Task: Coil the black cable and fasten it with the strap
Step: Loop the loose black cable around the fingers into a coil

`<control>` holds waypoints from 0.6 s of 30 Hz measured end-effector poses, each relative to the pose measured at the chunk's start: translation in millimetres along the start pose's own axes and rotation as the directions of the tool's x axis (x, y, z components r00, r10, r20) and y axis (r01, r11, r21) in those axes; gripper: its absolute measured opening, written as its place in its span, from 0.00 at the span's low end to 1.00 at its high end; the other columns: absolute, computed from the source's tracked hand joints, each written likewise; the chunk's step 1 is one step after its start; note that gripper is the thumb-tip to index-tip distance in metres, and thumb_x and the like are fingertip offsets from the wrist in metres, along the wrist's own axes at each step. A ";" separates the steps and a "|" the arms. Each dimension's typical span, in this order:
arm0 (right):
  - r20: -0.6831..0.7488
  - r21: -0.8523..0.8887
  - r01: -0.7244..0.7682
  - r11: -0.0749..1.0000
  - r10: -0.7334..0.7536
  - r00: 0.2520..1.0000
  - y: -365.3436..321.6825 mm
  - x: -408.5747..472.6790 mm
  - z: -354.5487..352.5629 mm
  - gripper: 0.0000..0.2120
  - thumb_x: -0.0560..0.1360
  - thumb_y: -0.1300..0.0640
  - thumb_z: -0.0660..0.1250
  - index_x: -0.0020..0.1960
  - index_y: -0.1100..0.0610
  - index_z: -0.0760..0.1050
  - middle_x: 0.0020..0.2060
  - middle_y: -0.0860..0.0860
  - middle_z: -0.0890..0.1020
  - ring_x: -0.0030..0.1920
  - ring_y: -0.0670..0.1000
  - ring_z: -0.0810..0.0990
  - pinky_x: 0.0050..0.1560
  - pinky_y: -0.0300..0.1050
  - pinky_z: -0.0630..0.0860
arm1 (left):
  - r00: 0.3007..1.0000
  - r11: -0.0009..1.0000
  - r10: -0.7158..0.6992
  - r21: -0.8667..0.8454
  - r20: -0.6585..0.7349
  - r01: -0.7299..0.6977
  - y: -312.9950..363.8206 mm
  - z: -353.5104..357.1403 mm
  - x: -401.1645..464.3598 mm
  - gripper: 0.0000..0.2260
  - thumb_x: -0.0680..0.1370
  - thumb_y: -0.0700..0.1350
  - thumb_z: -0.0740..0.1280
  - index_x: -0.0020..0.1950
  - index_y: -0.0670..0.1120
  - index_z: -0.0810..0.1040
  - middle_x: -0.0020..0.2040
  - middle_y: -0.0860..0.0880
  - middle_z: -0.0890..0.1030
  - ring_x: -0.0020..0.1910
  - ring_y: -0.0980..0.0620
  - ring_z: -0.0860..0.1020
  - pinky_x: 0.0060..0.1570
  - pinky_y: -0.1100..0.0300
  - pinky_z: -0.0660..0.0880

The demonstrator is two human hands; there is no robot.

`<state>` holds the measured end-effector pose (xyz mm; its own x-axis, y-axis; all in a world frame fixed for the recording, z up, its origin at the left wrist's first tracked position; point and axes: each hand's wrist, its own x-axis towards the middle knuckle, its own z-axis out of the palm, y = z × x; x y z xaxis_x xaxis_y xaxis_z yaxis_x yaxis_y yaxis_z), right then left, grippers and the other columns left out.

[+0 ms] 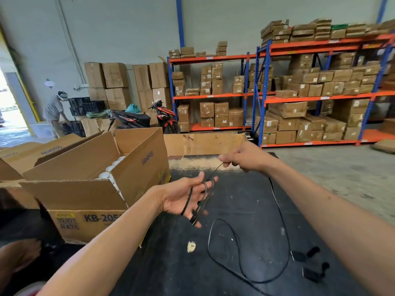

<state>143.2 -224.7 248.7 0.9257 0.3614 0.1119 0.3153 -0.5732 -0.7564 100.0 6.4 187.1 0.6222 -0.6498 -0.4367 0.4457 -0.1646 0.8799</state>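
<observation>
A thin black cable (283,227) lies in loose loops on the black table (245,199) and runs up to my hands. My left hand (186,197) is held palm up over the table, fingers spread, with turns of the cable wound around them. My right hand (243,157) is higher and further away, pinching the cable and pulling a taut stretch from the left fingers. Small black plug parts (307,258) lie at the cable's near right end. I cannot make out a strap.
An open cardboard box (89,189) with white round items stands left of the table. A flat cardboard sheet (205,144) sits behind the table. A pale scrap (191,246) lies on the table. Shelving with cartons, a scooter and a person are far behind.
</observation>
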 end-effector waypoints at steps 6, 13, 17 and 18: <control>0.028 0.181 0.029 0.983 -0.035 0.999 3.0 -26.5 37.8 0.15 0.82 0.47 0.64 0.48 0.52 0.87 0.31 0.47 0.75 0.26 0.44 0.68 0.32 0.40 0.69 | 0.911 0.912 0.264 -0.225 -0.316 -0.342 20.2 -25.0 -6.6 0.29 0.81 0.65 0.46 0.79 0.56 0.57 0.81 0.44 0.55 0.76 0.30 0.56 0.67 0.22 0.53; 0.213 0.412 -0.051 0.910 -0.042 0.976 53.0 -52.0 97.6 0.18 0.82 0.43 0.62 0.50 0.52 0.86 0.32 0.48 0.69 0.27 0.47 0.65 0.32 0.40 0.68 | 0.768 0.668 0.571 -0.379 -0.291 -0.640 55.2 -17.1 -26.8 0.25 0.82 0.64 0.47 0.76 0.58 0.65 0.77 0.39 0.63 0.74 0.23 0.57 0.55 0.20 0.65; 0.189 0.329 -0.102 0.939 0.041 0.981 62.1 -43.4 102.6 0.28 0.75 0.31 0.64 0.44 0.55 0.86 0.29 0.47 0.68 0.27 0.48 0.66 0.34 0.42 0.68 | 0.795 0.737 0.606 -0.351 -0.037 -0.578 58.1 -0.3 -31.2 0.26 0.82 0.64 0.47 0.80 0.61 0.57 0.78 0.41 0.61 0.74 0.23 0.58 0.62 0.19 0.56; 0.163 0.289 -0.095 0.953 0.048 0.985 63.7 -38.9 99.7 0.30 0.73 0.29 0.65 0.41 0.56 0.86 0.28 0.48 0.69 0.27 0.49 0.66 0.34 0.43 0.68 | 0.805 0.768 0.592 -0.334 0.043 -0.546 56.3 5.3 -32.0 0.26 0.82 0.65 0.46 0.80 0.61 0.55 0.77 0.42 0.62 0.74 0.23 0.57 0.63 0.19 0.54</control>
<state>106.4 -202.0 131.9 0.8932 0.4485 -0.0316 0.1523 -0.3681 -0.9172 101.8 14.0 251.5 0.7366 -0.6527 0.1771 0.2172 0.4763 0.8520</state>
